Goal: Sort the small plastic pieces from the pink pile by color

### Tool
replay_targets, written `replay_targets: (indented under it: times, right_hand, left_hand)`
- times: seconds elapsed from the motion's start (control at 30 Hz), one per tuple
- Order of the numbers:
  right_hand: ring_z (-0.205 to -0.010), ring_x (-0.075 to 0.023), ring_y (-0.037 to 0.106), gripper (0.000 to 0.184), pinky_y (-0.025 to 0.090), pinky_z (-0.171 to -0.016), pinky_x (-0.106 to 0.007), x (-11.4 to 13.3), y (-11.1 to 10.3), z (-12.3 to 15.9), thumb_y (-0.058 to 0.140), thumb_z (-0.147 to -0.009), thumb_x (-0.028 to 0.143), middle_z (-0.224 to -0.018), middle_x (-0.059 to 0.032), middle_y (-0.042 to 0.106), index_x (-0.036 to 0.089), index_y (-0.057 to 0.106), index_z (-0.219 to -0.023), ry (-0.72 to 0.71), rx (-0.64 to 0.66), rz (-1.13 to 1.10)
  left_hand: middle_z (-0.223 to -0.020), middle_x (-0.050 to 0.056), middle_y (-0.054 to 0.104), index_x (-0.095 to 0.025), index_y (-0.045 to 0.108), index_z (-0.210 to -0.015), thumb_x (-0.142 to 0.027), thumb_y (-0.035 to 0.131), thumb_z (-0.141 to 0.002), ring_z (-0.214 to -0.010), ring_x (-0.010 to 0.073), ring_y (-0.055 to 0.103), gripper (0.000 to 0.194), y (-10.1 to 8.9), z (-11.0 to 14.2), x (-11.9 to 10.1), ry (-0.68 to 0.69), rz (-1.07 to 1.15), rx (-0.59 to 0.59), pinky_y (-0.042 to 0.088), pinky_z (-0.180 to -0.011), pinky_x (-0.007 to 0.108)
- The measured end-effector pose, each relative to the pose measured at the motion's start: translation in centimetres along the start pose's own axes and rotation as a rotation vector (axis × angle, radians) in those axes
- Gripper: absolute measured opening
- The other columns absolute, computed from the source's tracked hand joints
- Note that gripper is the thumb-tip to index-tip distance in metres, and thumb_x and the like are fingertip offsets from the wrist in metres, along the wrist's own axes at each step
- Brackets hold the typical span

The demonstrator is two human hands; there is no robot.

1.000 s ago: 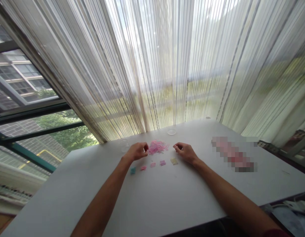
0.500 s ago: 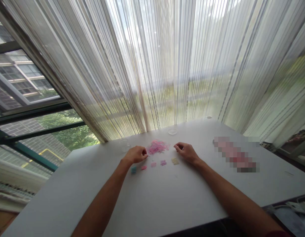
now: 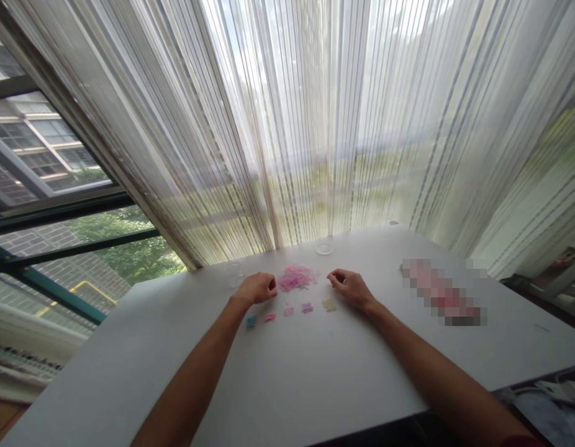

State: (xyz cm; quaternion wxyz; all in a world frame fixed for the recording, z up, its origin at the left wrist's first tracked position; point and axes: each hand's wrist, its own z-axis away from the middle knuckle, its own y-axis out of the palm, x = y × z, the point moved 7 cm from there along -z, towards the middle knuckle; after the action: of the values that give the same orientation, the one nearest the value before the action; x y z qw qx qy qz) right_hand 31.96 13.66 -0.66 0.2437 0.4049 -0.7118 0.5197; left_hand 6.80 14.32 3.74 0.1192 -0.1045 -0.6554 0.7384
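Observation:
A loose heap of small pink and lilac pieces (image 3: 297, 277), too small to identify, lies between my hands. My left hand (image 3: 260, 288) is at the heap's left edge with its fingers curled closed; whatever they hold is hidden. On the heap's right side, my right hand (image 3: 349, 285) has its thumb and forefinger pinched together, and I cannot make out anything in them. Nearer to me runs a row of small sorted groups: a teal one (image 3: 251, 321), a bright pink one (image 3: 269, 317), a pale pink one (image 3: 288, 311), a lilac one (image 3: 307, 307) and a yellowish one (image 3: 329, 304).
A clear round lid or dish (image 3: 324, 249) lies behind the heap. Another clear container (image 3: 233, 273) stands behind my left hand. A blurred-out pinkish object (image 3: 441, 292) is on the white table (image 3: 278, 385) at right. Sheer curtains (image 3: 297, 124) hang behind the far edge.
My left hand's fingers have curled in slightly by the heap. My right hand keeps its pinch in nearly the same place. The groups look unchanged.

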Motion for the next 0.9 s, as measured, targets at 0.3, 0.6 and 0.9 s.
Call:
replay_targets:
  times: [0.3,0.6,0.9]
  right_hand:
    - [-0.064,-0.0168,0.062,0.033,0.045,-0.066,-0.027,0.0,0.0,0.0,0.05,-0.084,0.042,-0.069,-0.0038,0.07,0.017,0.071,-0.079,-0.001,-0.003,-0.002]
    - [-0.063,-0.0164,0.061,0.031,0.045,-0.064,-0.027,-0.1,0.1,0.0,0.05,-0.084,0.041,-0.067,-0.0026,0.069,0.018,0.071,-0.077,0.001,-0.007,-0.003]
    - [-0.064,-0.0153,0.061,0.027,0.049,-0.067,-0.028,2.5,-0.6,0.8,0.052,-0.088,0.036,-0.07,-0.0029,0.068,0.017,0.069,-0.08,-0.142,-0.073,-0.025]
  left_hand:
    - [-0.088,0.006,0.074,-0.02,0.073,-0.079,-0.029,0.064,-0.073,-0.079,0.0209,0.066,0.013,-1.6,-1.8,-0.5,0.016,-0.012,-0.023,0.046,-0.066,0.026]
    - [-0.091,0.001,0.074,-0.022,0.071,-0.095,-0.023,0.061,-0.078,-0.081,0.0165,0.066,0.02,-2.2,-2.2,0.1,0.09,0.128,-0.104,0.047,-0.069,0.023]
    - [-0.086,0.001,0.072,-0.019,0.068,-0.093,-0.03,0.06,-0.081,-0.063,0.0111,0.059,0.018,-2.2,3.4,-1.3,0.215,0.532,-0.363,0.048,-0.061,0.022]
